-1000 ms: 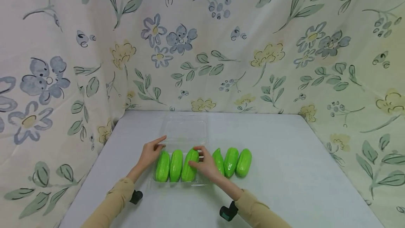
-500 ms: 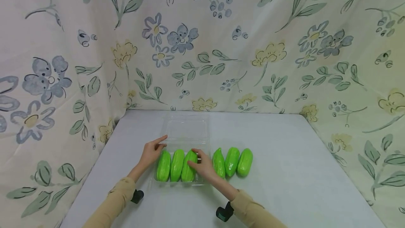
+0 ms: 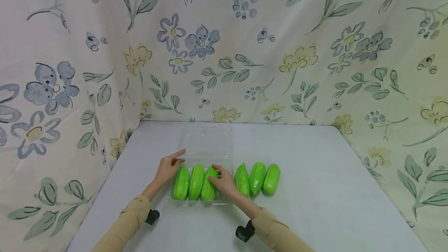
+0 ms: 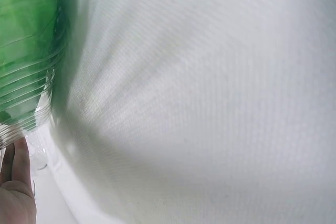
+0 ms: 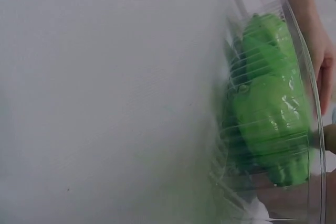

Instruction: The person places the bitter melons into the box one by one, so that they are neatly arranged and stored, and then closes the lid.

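Three bright green cucumber-like vegetables lie side by side in a clear plastic clamshell box (image 3: 220, 204), its lid (image 3: 206, 143) folded back behind it. My right hand (image 3: 225, 184) grips the rightmost vegetable (image 3: 209, 193), fingers at its far end and thumb on its upper side. The left (image 3: 181, 185) and middle (image 3: 196, 185) ones lie untouched. At the box's far left corner, near the hinge, my left hand (image 3: 166, 170) rests with its fingers fairly straight. In the left wrist view, fingers (image 4: 21, 163) reach up to the ribbed box wall (image 4: 31, 85).
To the box's right, three more green vegetables (image 3: 257, 178) lie in a row on the white table (image 3: 315, 189). A floral curtain (image 3: 224, 49) hangs behind the table and along both sides. Small black cameras (image 3: 245, 231) hang at the wrists.
My right hand has shifted slightly left with the rightmost vegetable, which now lies closer to the middle one. The left hand stays at the box corner.
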A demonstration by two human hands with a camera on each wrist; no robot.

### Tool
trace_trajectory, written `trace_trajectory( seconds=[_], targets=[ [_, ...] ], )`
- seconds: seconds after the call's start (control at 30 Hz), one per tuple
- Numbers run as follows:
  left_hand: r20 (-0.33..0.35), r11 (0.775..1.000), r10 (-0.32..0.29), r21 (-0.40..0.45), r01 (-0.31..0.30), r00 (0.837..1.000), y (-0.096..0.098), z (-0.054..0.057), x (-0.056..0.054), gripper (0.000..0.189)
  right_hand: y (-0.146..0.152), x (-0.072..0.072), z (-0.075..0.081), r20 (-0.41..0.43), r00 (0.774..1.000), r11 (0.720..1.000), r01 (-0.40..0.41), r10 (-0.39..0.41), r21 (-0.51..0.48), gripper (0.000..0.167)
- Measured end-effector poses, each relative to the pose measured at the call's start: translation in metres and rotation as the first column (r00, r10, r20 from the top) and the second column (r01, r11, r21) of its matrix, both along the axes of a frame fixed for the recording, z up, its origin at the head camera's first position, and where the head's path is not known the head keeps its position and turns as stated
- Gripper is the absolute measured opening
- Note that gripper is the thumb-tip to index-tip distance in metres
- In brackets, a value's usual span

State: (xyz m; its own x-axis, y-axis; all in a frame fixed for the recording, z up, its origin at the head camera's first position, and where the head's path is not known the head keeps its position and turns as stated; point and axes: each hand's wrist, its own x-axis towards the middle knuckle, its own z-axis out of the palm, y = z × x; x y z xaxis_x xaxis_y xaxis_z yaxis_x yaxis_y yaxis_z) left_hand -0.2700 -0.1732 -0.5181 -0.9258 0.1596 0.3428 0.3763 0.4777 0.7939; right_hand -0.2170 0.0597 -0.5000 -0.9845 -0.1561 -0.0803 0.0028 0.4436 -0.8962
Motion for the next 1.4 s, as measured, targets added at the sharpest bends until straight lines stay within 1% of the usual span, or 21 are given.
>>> trace_trajectory(
  seconds=[0.17,0.5,0.73,0.97,1.27,1.4],
  targets=[
    [0.006,1.0,0.005,0.005,-0.005,1.0,0.0014,-0.0001,0.0002,0.038,-0.001,-0.0022,-0.0003,-0.003,1.0,1.0,0.004,-0.004,0.02,0.05],
    [0.01,1.0,0.009,0.004,-0.009,1.0,0.0017,0.0016,0.0003,0.038,0.0018,-0.0022,0.0037,-0.003,1.0,1.0,-0.019,0.019,0.006,0.052],
    [0.018,1.0,0.011,0.001,-0.011,1.0,0.0002,-0.0025,-0.0014,0.039,0.0041,-0.0022,0.0033,-0.038,0.999,0.999,-0.034,0.034,0.008,0.049],
    [0.014,1.0,0.017,-0.003,-0.017,1.0,0.0002,-0.0019,-0.0001,0.039,0.0044,0.0002,0.0025,-0.055,0.998,0.999,-0.043,0.043,0.005,0.048],
    [-0.002,1.0,0.012,-0.003,-0.012,1.0,0.0004,-0.0028,-0.0013,0.038,0.0048,0.0009,0.0031,-0.04,0.998,0.999,-0.043,0.043,-0.01,0.05],
    [0.007,1.0,0.013,-0.002,-0.013,1.0,0.0004,-0.002,-0.0008,0.039,0.005,0.0005,0.0029,-0.028,0.999,0.999,-0.04,0.039,-0.008,0.052]
  ],
)
